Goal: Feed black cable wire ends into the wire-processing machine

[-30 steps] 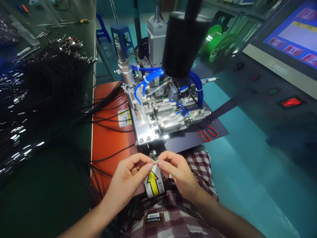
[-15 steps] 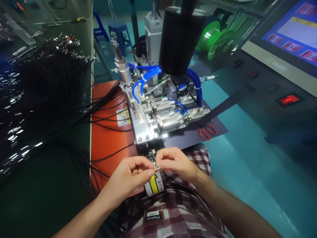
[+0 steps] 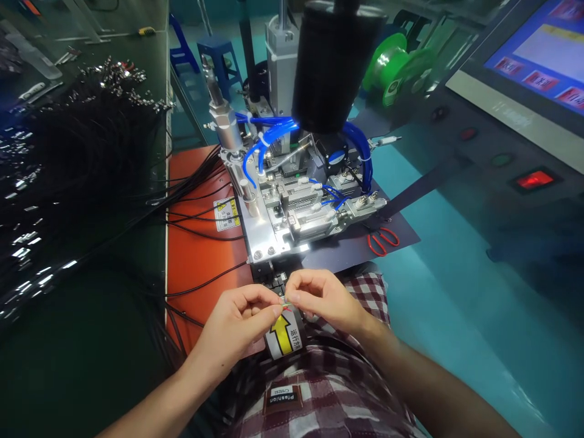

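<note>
Thin coloured wires (image 3: 286, 306), red and greenish, show between my two hands. My left hand (image 3: 246, 313) pinches them between thumb and forefinger. From the other side, my right hand (image 3: 323, 298) pinches at the same wires, its fingertips close to the left ones. Both hands are over the front end of a metal machine (image 3: 274, 225). Below them is a white label with a yellow arrow (image 3: 283, 334). The far ends of the wires are hidden by my fingers.
Black cables (image 3: 196, 188) run from a large heap (image 3: 100, 134) at left across an orange board (image 3: 191, 255) into the machine. Red-handled scissors (image 3: 383, 241) lie at right. A black cylinder (image 3: 337, 67) hangs overhead. A control panel with a screen (image 3: 538, 67) stands at right.
Both hands have shifted slightly up and stay pinched close together. The red wire now splays apart from the greenish one between the fingertips.
</note>
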A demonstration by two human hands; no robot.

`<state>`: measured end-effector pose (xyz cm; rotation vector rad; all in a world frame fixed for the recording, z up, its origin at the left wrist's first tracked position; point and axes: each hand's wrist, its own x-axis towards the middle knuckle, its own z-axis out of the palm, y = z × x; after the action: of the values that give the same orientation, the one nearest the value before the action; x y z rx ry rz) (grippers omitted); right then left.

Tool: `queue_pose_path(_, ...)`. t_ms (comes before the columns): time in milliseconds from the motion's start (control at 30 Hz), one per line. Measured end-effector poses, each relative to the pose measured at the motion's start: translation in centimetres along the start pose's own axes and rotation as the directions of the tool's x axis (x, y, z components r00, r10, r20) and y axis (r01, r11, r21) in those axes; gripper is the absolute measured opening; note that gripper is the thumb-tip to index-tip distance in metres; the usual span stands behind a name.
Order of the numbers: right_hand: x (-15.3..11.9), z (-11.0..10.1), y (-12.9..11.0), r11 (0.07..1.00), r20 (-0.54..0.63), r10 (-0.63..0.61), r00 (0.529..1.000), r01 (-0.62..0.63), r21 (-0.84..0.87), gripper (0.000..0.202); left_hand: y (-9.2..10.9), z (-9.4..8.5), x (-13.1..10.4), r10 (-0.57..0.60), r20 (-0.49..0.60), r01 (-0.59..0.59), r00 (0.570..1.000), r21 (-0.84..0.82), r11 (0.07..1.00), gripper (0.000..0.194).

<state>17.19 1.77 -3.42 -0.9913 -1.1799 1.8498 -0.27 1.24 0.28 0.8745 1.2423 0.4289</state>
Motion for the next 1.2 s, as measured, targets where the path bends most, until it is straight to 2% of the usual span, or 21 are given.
queue_pose_path(167,-1.3,1.3,0.0,0.990,-0.155,-0.016,0.988,-0.006,-0.138,0.012,-0.3,-0.2,0.0,0.064,-0.009,-0.064,0.998,-0.053,0.997,0.016)
queue_pose_path(300,-1.8,2.8,0.0,0.986,-0.266,-0.002,0.964,-0.042,-0.158,0.012,-0.2,-0.1,-0.1,0.074,-0.008,-0.074,0.997,-0.076,0.994,0.015)
queue_pose_path(433,-2.0,3.6,0.0,0.988,-0.294,0.022,0.955,-0.065,-0.137,0.013,-0.1,0.0,-0.1,0.059,-0.021,-0.061,0.998,-0.094,0.994,0.018)
queue_pose_path(600,-1.9,2.5,-0.3,0.984,-0.316,0.010,0.949,-0.065,-0.165,0.012,-0.1,0.0,0.0,0.039,-0.010,-0.040,0.999,-0.100,0.994,0.017)
queue_pose_path(667,-1.8,2.3,-0.3,0.976,-0.341,-0.031,0.940,-0.045,-0.213,0.010,-0.1,0.0,0.0,0.029,-0.009,-0.030,1.000,-0.093,0.995,0.018)
queue_pose_path(800,-1.8,2.6,0.0,0.924,-0.364,-0.210,0.908,0.062,-0.378,0.009,0.0,0.1,0.0,0.050,-0.023,-0.051,0.998,-0.067,0.996,0.017)
queue_pose_path(867,-1.8,2.9,0.1,0.901,-0.358,-0.260,0.897,0.092,-0.425,0.011,-0.1,0.1,-0.1,0.055,-0.020,-0.056,0.998,-0.056,0.997,0.017)
queue_pose_path(933,-1.7,3.1,0.1,0.936,-0.365,-0.191,0.911,0.057,-0.346,0.013,-0.3,0.3,-0.1,0.081,-0.036,-0.083,0.996,-0.042,0.996,0.016)
queue_pose_path(1000,-1.6,3.1,0.0,0.987,-0.350,-0.038,0.936,-0.019,-0.160,0.016,-0.5,0.5,-0.2,0.156,-0.074,-0.158,0.985,-0.011,0.987,0.014)
queue_pose_path(1067,-1.5,3.1,0.0,0.997,-0.306,0.071,0.949,-0.076,-0.002,0.019,-0.6,0.7,-0.2,0.257,-0.108,-0.254,0.960,0.039,0.966,0.011)
queue_pose_path(1200,-1.5,3.0,0.0,0.998,-0.298,0.062,0.953,-0.053,0.038,0.021,-0.5,0.7,-0.1,0.367,-0.106,-0.353,0.924,0.136,0.926,0.007)
